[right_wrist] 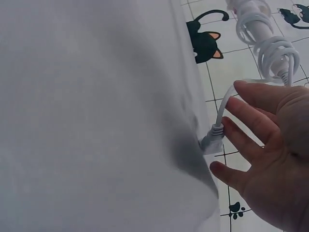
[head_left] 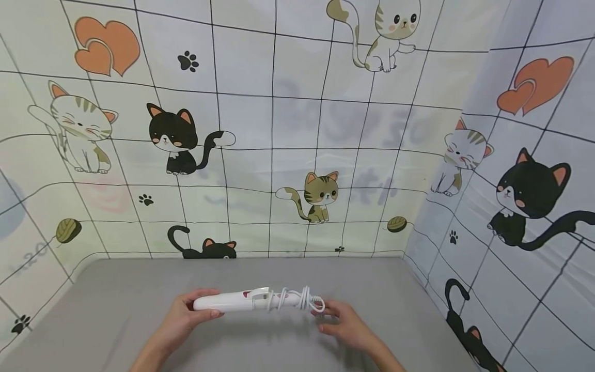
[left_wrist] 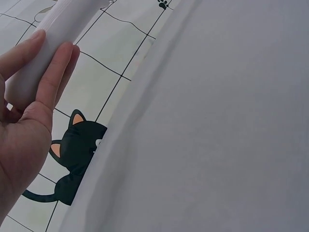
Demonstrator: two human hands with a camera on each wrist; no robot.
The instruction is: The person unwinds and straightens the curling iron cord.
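Note:
A white curling iron [head_left: 232, 301] lies roughly level above the grey table, its clip lever [head_left: 260, 293] on top. Its white cord [head_left: 304, 298] is wound in loops round the right part. My left hand [head_left: 186, 315] grips the smooth left end between thumb and fingers; the left wrist view shows the white barrel [left_wrist: 53, 48] in that grip. At the cord end is my right hand [head_left: 346, 325], its fingers spread and fairly straight. In the right wrist view a fingertip touches the loose cord, and the white plug [right_wrist: 212, 139] hangs beside the fingers.
Below the hands is the grey tabletop [head_left: 139, 281]. A white curtain [head_left: 246, 124] with a grid and cartoon cats rises behind the table's back edge, and another side of it [head_left: 525, 268] runs along the right.

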